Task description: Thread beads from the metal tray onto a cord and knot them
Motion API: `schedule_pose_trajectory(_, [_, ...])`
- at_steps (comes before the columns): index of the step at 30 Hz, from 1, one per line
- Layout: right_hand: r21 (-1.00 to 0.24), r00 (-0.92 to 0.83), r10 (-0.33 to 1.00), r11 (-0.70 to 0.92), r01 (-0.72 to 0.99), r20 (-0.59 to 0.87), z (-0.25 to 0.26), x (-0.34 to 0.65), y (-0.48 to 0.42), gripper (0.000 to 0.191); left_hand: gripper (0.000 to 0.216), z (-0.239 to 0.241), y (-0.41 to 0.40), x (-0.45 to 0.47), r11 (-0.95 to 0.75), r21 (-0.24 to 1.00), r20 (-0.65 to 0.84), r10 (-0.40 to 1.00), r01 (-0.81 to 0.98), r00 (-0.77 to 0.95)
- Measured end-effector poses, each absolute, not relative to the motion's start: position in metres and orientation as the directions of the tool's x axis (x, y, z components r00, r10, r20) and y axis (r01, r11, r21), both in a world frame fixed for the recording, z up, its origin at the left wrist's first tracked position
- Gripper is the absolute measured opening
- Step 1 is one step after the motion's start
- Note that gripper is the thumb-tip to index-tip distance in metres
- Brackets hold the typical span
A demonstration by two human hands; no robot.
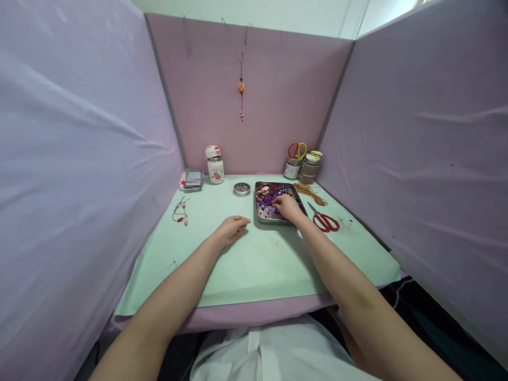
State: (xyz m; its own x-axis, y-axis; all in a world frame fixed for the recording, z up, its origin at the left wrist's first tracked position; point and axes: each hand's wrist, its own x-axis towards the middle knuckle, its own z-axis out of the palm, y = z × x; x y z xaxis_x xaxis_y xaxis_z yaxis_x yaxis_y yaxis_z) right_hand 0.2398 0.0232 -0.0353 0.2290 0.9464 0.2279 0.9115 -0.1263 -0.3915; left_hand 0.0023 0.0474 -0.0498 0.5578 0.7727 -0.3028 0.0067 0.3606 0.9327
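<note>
A metal tray [273,221] holds many small beads [265,199], mostly purple with some red, orange and dark ones. My right hand [287,206] reaches into the tray from the right, its thumb and fingertips pinched together at the beads; whether a bead is between them is too small to see. Just left of the tray, my left hand [232,229] rests low over the table with curled fingers pressed together. What it may hold is hidden.
Red-handled scissors [325,221] and brown cords [311,193] lie right of the tray. Behind stand a jar with scissors [292,168], a lidded jar [309,170], a white bottle [216,168] and a round dish [242,189]. A beaded cord [181,216] lies left; a pendant [241,88] hangs behind.
</note>
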Motion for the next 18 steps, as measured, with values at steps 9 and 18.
schedule_pose_trajectory(9, [-0.152,0.219,0.972,-0.204,0.967,0.089,-0.033,0.216,0.048,0.021,0.034,-0.053,0.049,0.002,0.344,0.939,-0.298,0.772,0.026,0.562])
schedule_pose_trajectory(18, [-0.086,0.211,0.976,-0.207,0.975,0.046,-0.030,0.208,0.052,0.020,0.034,-0.056,0.050,0.002,0.337,0.941,-0.280,0.767,0.008,0.577])
